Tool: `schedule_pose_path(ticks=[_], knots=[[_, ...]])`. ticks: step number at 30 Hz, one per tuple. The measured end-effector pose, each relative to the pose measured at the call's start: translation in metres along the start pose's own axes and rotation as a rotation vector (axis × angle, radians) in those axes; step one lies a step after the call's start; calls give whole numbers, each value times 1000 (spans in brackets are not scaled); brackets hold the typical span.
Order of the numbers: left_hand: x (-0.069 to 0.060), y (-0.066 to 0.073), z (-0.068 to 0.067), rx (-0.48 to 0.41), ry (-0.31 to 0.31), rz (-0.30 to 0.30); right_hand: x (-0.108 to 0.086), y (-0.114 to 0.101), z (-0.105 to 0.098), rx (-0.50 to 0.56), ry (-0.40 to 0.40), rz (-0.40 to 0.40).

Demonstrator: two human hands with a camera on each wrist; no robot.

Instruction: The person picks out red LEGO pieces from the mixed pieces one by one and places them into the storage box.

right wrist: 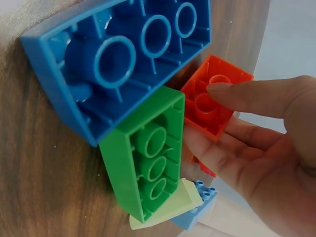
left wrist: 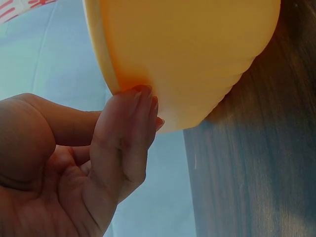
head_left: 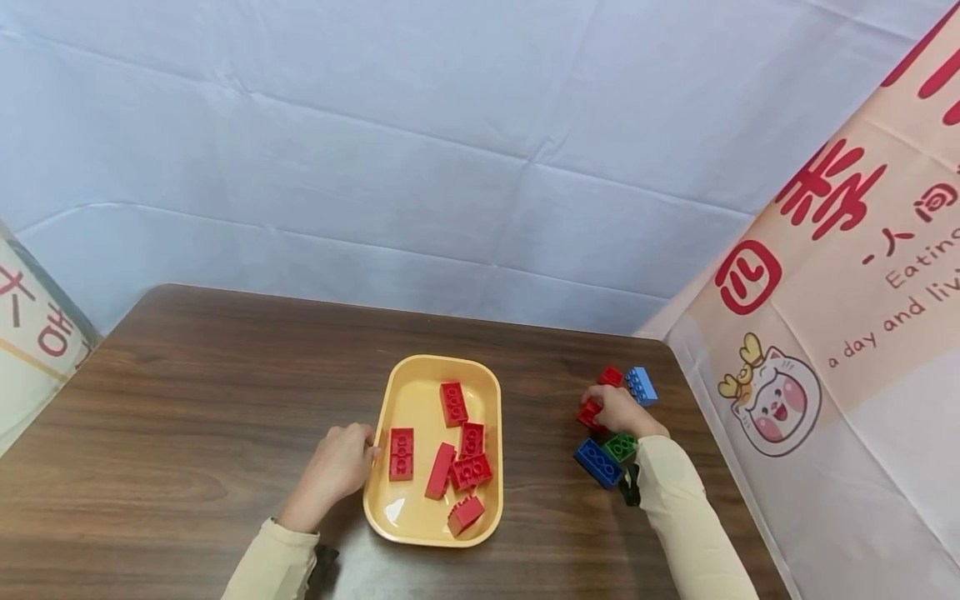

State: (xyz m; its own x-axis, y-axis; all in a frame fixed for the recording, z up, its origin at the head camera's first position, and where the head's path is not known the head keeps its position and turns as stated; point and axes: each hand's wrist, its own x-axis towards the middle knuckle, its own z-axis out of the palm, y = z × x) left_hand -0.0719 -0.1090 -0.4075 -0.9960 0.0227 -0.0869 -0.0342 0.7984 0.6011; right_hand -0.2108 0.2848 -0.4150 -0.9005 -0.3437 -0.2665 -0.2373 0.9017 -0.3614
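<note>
My left hand (head_left: 341, 462) is at the left side of a yellow tray (head_left: 384, 533), its fingers and thumb drawn together at the rim. In the left wrist view the fingertips (left wrist: 143, 94) press the outer wall just under the rim. Several red bricks (head_left: 438, 471) lie scattered inside the tray. Over at the right, my right hand (head_left: 622, 410) pinches a red brick (right wrist: 217, 91), thumb on its hollow side and fingers beneath. Close to it lie a blue brick (right wrist: 118, 64) and a green brick (right wrist: 148, 153), both hollow side showing. Another red brick (head_left: 611, 377) sits just beyond the hand.
A light blue brick (head_left: 641, 386) lies studs up near the table's right edge. In the right wrist view a pale yellow piece (right wrist: 170, 207) shows behind the green brick. White cloth (head_left: 375, 167) hangs behind the brown table (head_left: 187, 417); a printed cloth (head_left: 847, 350) hangs along the right.
</note>
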Motion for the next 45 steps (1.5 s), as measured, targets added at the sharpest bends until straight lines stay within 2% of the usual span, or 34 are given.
schedule_pose_path(ticks=[8,15,29,35,39,45], knots=[[0,0,0,2,-9,-2,-6,-8,-6,-11,-24,5],[-1,0,0,3,-2,5,-17,-22,-24,-11,-3,-18],[-2,1,-1,2,12,10,-51,-66,-61,-107,54,-135],[-3,1,-3,5,35,49,-63,-76,-65,-134,91,-159],[-3,2,-3,1,33,48,-69,-79,-66,-141,119,-165],[-3,1,-3,0,34,44,-77,-81,-67,-124,150,-132]])
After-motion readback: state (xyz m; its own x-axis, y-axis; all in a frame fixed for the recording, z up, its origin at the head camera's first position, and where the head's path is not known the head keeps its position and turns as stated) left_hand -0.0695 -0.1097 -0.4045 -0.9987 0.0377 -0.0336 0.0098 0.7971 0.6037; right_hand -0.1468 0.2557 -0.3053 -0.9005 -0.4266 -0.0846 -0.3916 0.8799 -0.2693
